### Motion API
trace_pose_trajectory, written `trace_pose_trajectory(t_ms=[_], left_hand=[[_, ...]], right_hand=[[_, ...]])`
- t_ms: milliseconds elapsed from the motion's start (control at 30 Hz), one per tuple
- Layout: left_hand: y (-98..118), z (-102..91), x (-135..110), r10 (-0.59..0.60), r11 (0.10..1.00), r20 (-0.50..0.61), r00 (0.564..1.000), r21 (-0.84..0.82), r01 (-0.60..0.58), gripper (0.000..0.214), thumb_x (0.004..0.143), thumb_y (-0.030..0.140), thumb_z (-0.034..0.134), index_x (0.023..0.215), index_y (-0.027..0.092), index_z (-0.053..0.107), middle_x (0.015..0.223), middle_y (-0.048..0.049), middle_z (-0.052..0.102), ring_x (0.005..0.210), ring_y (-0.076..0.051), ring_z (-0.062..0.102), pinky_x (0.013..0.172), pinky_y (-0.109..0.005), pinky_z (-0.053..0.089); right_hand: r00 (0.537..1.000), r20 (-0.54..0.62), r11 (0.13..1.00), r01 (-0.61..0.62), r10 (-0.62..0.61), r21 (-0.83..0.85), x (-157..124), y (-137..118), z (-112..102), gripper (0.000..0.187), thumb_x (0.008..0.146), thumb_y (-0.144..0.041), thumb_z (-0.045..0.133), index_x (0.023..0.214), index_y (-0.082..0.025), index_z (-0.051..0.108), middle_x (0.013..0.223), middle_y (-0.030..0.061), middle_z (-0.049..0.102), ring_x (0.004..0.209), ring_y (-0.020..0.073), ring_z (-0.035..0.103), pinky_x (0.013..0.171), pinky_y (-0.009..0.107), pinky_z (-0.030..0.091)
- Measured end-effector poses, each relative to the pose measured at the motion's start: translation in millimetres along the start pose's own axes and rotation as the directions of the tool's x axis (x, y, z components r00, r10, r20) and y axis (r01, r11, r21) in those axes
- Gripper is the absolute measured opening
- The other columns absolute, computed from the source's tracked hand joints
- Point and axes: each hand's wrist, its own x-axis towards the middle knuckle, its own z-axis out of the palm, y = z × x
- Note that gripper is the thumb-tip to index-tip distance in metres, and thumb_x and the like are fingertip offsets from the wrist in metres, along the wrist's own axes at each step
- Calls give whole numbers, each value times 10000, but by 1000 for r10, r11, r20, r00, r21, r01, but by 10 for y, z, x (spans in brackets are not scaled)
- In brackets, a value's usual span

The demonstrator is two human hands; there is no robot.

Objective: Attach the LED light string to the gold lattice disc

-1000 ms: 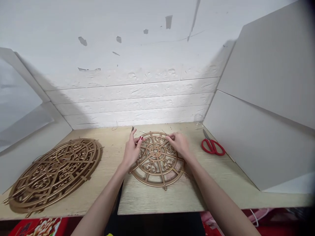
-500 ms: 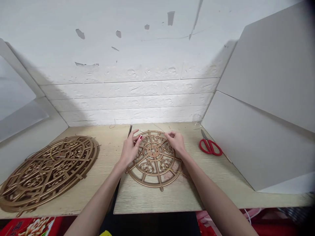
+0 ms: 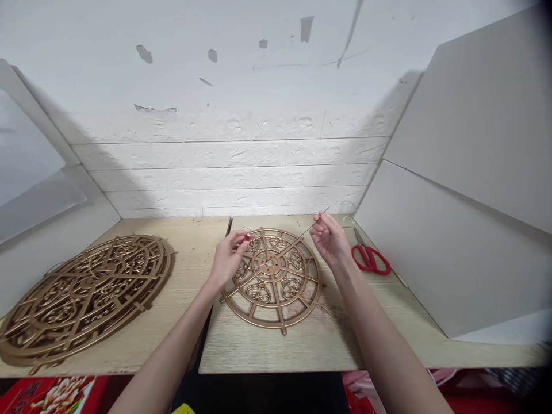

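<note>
Two bare forearms come up from the bottom edge, and below the tabletop on the left there's a red printed package showing. Onto the pale wooden table, and here's the gold openwork disc, lying flat, front and centre, its near rim short of the table's edge. A thin yellowish strand trails off its near right side. Over to the left, well apart, a stack of similar discs!

Now the hands. Left hand at the disc's upper left rim, the disc mostly to its right; thumb and fingertips drawn close together, a red spot at the thumb, too small to name, so I can't tell if anything is gripped. Right hand, raised beyond the upper right rim, disc below it and to its left: finger and thumb pinching a dark strand that slants straight down towards the disc! Just beside that hand, red-handled scissors, blades pointing away. At the back, a thin loop by the white brick-patterned wall.
</note>
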Motion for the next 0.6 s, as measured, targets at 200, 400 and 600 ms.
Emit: trace_pose_trajectory(t_ms=[200, 400, 600], left_hand=[[76, 2, -14, 30, 999, -27, 999, -39, -31, 253, 823, 314, 541, 1024, 163, 575, 1080, -107, 670, 1025, -199, 618, 903, -349, 464], [128, 40, -56, 79, 996, 37, 996, -51, -77, 269, 847, 319, 521, 1059, 165, 584, 1088, -112, 664, 1035, -205, 613, 911, -359, 471], [170, 96, -114, 130, 991, 156, 979, -1, -131, 267, 836, 292, 552, 1071, 186, 624, 1097, -81, 654, 1000, -185, 620, 902, -330, 482]], right_hand=[[996, -39, 986, 72, -79, -151, 3, -11, -6, 281, 578, -243, 829, 768, -168, 637, 740, -8, 617, 518, 33, 487, 447, 130, 425], [974, 205, 894, 11, 91, -449, -181, 313, 155, 276, 641, -375, 786, 787, -179, 658, 696, 6, 634, 489, 80, 516, 408, 186, 424], [934, 299, 767, 47, 193, -640, -333, 506, 264, 290, 707, -443, 718, 810, -175, 675, 611, -24, 586, 396, 63, 403, 362, 197, 324]])
